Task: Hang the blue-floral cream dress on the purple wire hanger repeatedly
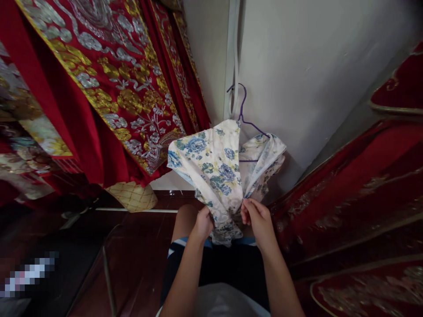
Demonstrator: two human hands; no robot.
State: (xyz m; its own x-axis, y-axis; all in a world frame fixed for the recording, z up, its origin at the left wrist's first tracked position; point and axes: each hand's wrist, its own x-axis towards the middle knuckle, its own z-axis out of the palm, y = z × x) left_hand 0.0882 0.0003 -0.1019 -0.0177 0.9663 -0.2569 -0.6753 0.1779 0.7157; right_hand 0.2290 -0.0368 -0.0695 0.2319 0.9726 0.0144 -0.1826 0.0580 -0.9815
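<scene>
A white garment with blue flowers (224, 165) hangs on a purple hanger (243, 105) against the wall, its lower part over my lap. My left hand (204, 223) is closed on the garment's left edge. On the other side, my right hand (256, 215) pinches the garment's front edge between thumb and fingers. The garment's front is partly open at the right, where the hanger's lower bar shows. Its left shoulder covers the hanger's left arm.
Red cloth with gold and silver embroidery (132, 88) hangs at the left. More red embroidered fabric (346, 176) stands close on the right. A pale cable (236, 53) runs down the wall (307, 66). The floor (132, 251) is dark red.
</scene>
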